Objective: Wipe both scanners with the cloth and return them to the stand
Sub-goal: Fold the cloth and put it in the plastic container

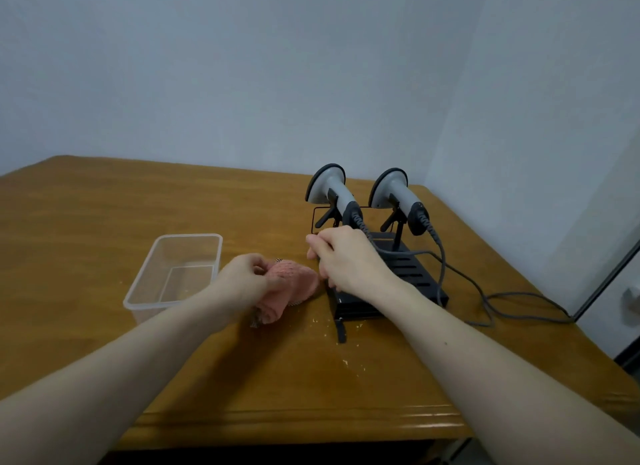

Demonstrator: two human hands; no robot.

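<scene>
Where the table begins, two bare forearms reaching forward. Left hand gripping pink cloth; right hand curled over black stand, possibly pinching a cable. Beyond, clear tub left. Farthest, two grey scanners upright on stand.

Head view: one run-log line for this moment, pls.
left hand: grips pink cloth | right hand: at stand, grasp unclear | both scanners: docked | clear tub: left of cloth
</scene>
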